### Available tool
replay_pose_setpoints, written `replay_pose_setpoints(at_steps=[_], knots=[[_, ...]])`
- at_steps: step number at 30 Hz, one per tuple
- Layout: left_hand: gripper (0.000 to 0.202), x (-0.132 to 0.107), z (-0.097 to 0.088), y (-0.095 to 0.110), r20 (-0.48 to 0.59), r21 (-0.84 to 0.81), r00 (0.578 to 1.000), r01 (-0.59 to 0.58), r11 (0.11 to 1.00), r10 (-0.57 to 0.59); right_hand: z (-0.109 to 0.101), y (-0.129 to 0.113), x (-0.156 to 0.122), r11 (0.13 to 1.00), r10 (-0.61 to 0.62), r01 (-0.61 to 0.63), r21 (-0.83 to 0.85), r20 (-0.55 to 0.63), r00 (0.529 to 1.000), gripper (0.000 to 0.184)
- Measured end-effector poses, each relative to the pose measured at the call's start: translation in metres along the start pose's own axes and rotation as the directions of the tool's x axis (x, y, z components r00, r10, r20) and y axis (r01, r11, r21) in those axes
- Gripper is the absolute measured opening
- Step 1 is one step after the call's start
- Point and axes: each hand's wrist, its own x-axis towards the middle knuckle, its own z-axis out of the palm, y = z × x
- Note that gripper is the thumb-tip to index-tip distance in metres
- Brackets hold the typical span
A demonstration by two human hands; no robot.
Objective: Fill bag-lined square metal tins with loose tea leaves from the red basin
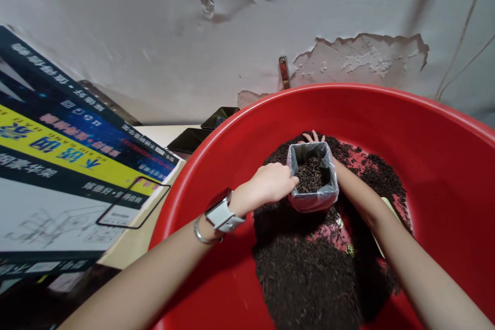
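Observation:
A small square container (314, 201) lined with a clear plastic bag is held over a large red tub (232, 165). Inside it lie dark, dry shreds that look like loose tea leaves (309, 175). My left hand (276, 181) grips its left side, with the thumb at the rim. Behind the container is my right hand (314, 137), its palm hidden and its fingertips showing spread at the far edge of the pile. More loose dark leaves (309, 278) cover the bottom of the tub.
A printed cardboard box (73, 165) leans at the left, beside a thin black wire frame (133, 224). Dark green folded items (189, 139) lie behind the tub. The peeling wall (154, 36) rises close behind. A pale flat edge (389, 206) shows beyond my right forearm.

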Motion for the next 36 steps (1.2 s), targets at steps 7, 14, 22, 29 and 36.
replay_pose_setpoints(at_steps=[7,14,22,29,36], knots=[[0.049,-0.001,-0.002,-0.001,0.039,0.067,0.999,-0.02,0.998,0.017,-0.011,0.041,-0.015,0.937,0.235,-0.265,-0.226,-0.153,0.96,0.046],[0.049,0.0,0.0,0.0,0.022,0.046,1.0,0.001,0.999,-0.002,-0.019,0.054,-0.053,0.92,0.36,-0.365,-0.146,-0.061,0.931,0.064],[0.049,0.001,0.003,-0.001,-0.009,-0.022,1.0,0.01,1.0,-0.01,-0.056,0.01,-0.046,0.955,0.295,-0.291,0.064,-0.053,0.954,0.034],[0.047,0.0,0.0,0.001,-0.017,-0.037,1.0,0.024,0.999,-0.024,-0.152,-0.054,-0.049,0.907,0.047,0.164,0.388,-0.479,0.876,0.024],[0.047,-0.002,-0.001,0.001,-0.018,-0.052,1.0,0.018,0.998,-0.019,-0.16,-0.08,-0.084,0.871,-0.356,0.405,0.278,-0.211,0.91,0.029]])
